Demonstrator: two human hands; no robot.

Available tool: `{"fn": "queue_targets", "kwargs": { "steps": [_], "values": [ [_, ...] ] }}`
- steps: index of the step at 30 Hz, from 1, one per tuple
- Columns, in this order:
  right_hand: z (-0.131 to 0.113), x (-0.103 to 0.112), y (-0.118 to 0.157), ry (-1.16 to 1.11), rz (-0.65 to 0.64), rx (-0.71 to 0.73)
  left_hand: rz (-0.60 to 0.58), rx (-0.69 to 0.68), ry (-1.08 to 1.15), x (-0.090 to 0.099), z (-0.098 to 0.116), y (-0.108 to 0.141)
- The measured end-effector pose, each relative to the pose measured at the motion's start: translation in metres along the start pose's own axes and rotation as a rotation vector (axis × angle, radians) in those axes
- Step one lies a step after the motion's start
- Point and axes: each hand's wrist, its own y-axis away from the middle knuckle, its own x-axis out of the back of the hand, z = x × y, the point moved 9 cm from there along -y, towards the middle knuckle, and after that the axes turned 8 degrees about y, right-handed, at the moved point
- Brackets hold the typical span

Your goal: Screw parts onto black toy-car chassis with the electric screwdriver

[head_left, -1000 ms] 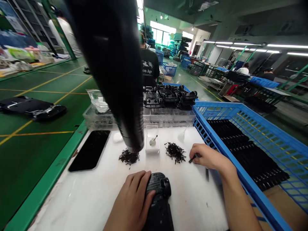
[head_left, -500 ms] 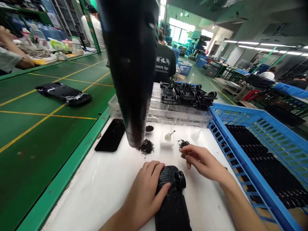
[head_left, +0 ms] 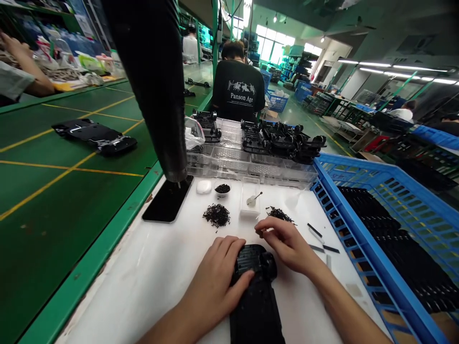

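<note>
While the left grip [head_left: 214, 282] closes around a black ribbed plastic housing [head_left: 251, 260], pressing it to the white surface [head_left: 143, 286], the right grip [head_left: 287, 246] sits just beside it, its fingertips [head_left: 261, 232] drawn narrowly together near the housing's raised end; whether they pinch anything is too small to tell. Ahead of the right grip lies a loose heap of black screws [head_left: 279, 215], and ahead of the left grip a larger heap of black screws [head_left: 216, 215], with a small white bowl [head_left: 222, 188] of them beyond it. A clear box [head_left: 250, 200] holding a small spoon stands between the heaps. Thin black strips [head_left: 322, 241] lie right of the right grip, near a blue plastic crate [head_left: 358, 167] of black parts.
</note>
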Motion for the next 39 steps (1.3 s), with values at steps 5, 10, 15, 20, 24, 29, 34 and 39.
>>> {"fn": "queue_targets", "kwargs": {
  "steps": [5, 10, 15, 20, 24, 29, 34, 39],
  "values": [
    [0.007, -0.003, -0.002, -0.034, -0.004, -0.077, 0.011, 0.021, 0.020, 0.001, -0.001, -0.001],
    [0.029, -0.006, -0.003, -0.090, -0.033, -0.272, -0.031, 0.094, 0.072, -0.004, -0.001, 0.005],
    [0.028, -0.021, 0.007, -0.281, -0.230, -0.275, -0.111, 0.121, 0.070, -0.016, 0.002, 0.010],
    [0.016, -0.025, 0.013, -0.232, -0.319, -0.188, -0.027, 0.178, 0.071, -0.016, -0.005, 0.014],
    [0.002, -0.014, 0.006, 0.055, -0.208, -0.045, -0.007, 0.179, 0.071, -0.015, -0.006, 0.016],
    [-0.006, -0.023, 0.008, 0.233, -0.279, 0.083, -0.030, 0.100, 0.073, -0.012, 0.002, 0.014],
    [-0.008, -0.027, 0.011, 0.200, -0.300, 0.126, -0.039, 0.147, 0.063, -0.013, 0.000, 0.015],
    [-0.010, -0.032, 0.012, 0.170, -0.341, 0.100, -0.045, 0.142, 0.031, -0.015, -0.001, 0.015]
  ]
}}
